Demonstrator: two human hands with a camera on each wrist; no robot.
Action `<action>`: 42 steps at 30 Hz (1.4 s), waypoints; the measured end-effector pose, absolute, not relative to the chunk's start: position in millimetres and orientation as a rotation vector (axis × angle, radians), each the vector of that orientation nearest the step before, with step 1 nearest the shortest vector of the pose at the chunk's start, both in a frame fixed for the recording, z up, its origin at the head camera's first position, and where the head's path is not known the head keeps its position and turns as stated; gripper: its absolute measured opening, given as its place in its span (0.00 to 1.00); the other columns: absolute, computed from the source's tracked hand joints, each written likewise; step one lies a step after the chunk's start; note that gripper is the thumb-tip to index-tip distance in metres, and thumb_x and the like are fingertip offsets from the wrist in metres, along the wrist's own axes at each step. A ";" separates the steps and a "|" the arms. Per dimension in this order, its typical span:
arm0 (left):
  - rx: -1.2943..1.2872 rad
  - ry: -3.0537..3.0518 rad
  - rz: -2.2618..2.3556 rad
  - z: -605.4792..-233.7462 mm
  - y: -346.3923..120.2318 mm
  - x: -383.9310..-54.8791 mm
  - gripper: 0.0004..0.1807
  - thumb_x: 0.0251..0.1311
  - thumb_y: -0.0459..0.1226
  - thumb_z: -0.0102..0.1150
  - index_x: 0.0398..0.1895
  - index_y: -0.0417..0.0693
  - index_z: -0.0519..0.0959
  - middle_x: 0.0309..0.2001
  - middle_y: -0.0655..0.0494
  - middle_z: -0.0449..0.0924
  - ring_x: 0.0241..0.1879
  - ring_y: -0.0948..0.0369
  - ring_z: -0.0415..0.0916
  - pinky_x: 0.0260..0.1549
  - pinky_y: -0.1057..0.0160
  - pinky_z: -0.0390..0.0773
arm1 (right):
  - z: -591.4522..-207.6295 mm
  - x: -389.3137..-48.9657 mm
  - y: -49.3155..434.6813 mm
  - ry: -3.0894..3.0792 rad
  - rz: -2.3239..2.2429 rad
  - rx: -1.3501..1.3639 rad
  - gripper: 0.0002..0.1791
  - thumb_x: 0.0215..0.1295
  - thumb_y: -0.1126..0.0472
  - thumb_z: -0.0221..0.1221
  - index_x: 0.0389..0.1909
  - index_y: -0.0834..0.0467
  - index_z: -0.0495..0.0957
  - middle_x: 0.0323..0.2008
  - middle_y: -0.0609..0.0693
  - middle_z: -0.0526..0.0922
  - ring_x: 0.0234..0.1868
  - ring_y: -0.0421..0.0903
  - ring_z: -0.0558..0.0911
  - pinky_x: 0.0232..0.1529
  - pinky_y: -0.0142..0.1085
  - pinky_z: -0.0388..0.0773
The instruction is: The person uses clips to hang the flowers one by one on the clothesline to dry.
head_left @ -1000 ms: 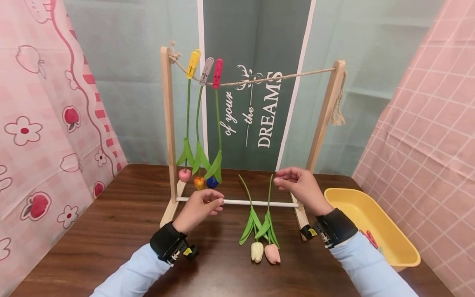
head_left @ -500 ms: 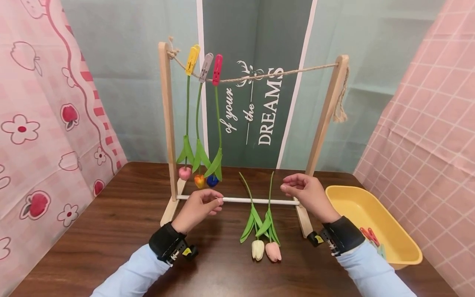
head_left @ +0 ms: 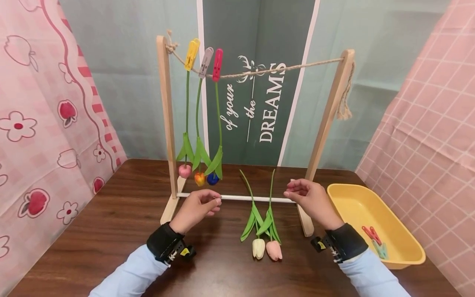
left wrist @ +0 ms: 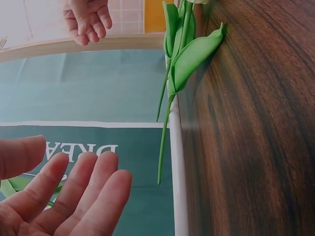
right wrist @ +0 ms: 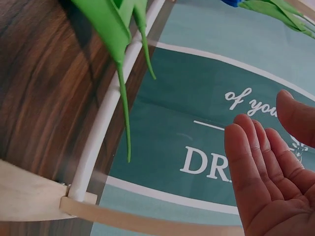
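The step in hand is judged to be preparation for pegging a fourth tulip: three hang on the rope (head_left: 274, 71) and two lie loose. The left hand (head_left: 196, 208) is held above the table (head_left: 111, 231), left of the loose flowers, fingers loosely bent, thumb apart, holding nothing. The right hand (head_left: 311, 200) is positioned near the lower end of the right post (head_left: 329, 117), fingers relaxed, likewise unloaded. The cream tulip (head_left: 258, 248) and pale pink tulip (head_left: 274, 251) lie side by side, heads toward the table's near edge, stems crossing the white rod (head_left: 241, 198) toward the far edge. Near the left post (head_left: 165, 115), the dark pink tulip (head_left: 184, 171), orange tulip (head_left: 200, 179) and blue tulip (head_left: 213, 178) hang head down from the yellow peg (head_left: 191, 54), grey peg (head_left: 205, 62) and red peg (head_left: 217, 64) respectively. The tray (head_left: 354, 206) stands at the table's right edge; red tray pegs (head_left: 375, 235) and teal tray pegs (head_left: 379, 250) lie toward its near end, exact count unclear. The next move presumably calls for lifting one loose tulip by its stem and taking a peg from the tray. One hand should steady the stem end against the rope, right of the red peg, while the other squeezes the peg.
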State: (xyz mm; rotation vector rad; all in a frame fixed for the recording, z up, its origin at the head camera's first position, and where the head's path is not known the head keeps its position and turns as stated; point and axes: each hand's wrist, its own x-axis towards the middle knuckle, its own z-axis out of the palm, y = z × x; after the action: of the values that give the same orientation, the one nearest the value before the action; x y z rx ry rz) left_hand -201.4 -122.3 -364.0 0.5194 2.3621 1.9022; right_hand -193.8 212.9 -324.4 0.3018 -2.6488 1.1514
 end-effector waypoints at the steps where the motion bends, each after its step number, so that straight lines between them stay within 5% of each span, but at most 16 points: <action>1: 0.517 2.362 1.901 -364.2 -122.7 -201.6 0.11 0.65 0.33 0.60 0.45 0.34 0.79 0.36 0.47 0.83 0.39 0.46 0.83 0.37 0.52 0.83 | -325.2 -193.2 213.8 -2.650 1.134 0.301 0.14 0.60 0.60 0.68 0.43 0.63 0.81 0.38 0.53 0.84 0.37 0.47 0.83 0.36 0.34 0.80; 42: 0.530 2.383 1.838 -373.9 -128.3 -204.2 0.12 0.66 0.35 0.59 0.47 0.34 0.79 0.39 0.42 0.82 0.39 0.44 0.82 0.35 0.56 0.84 | -338.3 -169.1 246.6 -2.738 0.903 0.330 0.12 0.54 0.64 0.71 0.37 0.63 0.81 0.30 0.48 0.83 0.30 0.43 0.82 0.29 0.33 0.79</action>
State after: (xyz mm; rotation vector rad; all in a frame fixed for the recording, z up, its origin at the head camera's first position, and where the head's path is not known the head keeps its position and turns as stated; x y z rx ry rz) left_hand -204.2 -128.3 -373.9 0.5295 2.3834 1.8382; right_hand -169.1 246.6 -338.3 0.3296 -2.7381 0.9034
